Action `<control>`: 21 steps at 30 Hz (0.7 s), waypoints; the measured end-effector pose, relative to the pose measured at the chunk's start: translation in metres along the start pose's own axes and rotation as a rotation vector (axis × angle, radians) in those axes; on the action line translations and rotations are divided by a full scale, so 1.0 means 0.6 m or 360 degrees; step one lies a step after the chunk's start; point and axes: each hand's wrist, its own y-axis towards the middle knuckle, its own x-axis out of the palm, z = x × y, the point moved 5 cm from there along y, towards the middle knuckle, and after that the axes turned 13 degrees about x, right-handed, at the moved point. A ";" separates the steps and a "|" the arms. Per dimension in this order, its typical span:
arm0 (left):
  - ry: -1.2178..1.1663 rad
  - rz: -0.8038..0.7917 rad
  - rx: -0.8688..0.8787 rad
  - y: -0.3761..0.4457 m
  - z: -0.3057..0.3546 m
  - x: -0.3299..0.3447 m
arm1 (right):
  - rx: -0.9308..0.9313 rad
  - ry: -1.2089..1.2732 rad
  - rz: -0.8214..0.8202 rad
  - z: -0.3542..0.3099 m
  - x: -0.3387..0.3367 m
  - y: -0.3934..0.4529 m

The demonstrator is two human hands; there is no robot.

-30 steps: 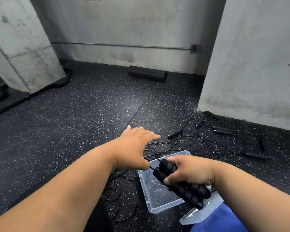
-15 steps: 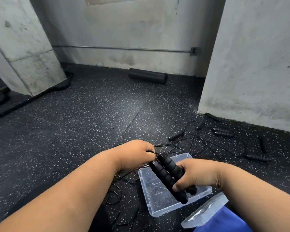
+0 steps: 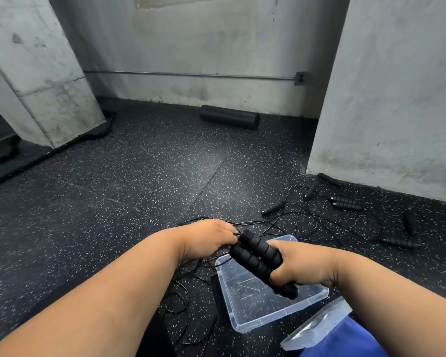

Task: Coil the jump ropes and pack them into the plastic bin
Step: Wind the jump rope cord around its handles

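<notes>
Here, right hand (image 3: 301, 264) wrapped tight around two black handles (image 3: 258, 256), side by side, above the clear plastic bin (image 3: 276, 315) on the floor. Left hand (image 3: 206, 238) curled shut, pinching the thin black cord (image 3: 236, 231) right at the handle tips. More jump ropes (image 3: 307, 217) tangled on the floor beyond the bin. Clear lid (image 3: 317, 325) beside the bin, against blue cloth (image 3: 345, 341).

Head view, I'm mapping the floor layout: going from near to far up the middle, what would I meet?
Clear plastic bin → pair of black handles gripped in the right hand → loose handle on the floor → black foam roller by the wall.
</notes>
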 end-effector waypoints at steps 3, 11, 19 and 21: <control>0.0078 -0.0072 -0.0008 -0.004 0.006 -0.001 | -0.0024 -0.0069 0.0047 -0.002 0.004 0.000; -0.0133 -0.0112 -0.0002 -0.014 0.022 0.002 | -0.0052 -0.0742 0.0457 -0.028 -0.007 -0.021; -0.0188 -0.0513 -0.0249 0.001 0.004 0.064 | -0.0581 -0.1493 0.1129 -0.064 -0.005 -0.026; -0.0363 -0.0465 -0.0212 0.002 0.012 0.061 | -0.0639 -0.1542 0.1244 -0.065 -0.014 -0.024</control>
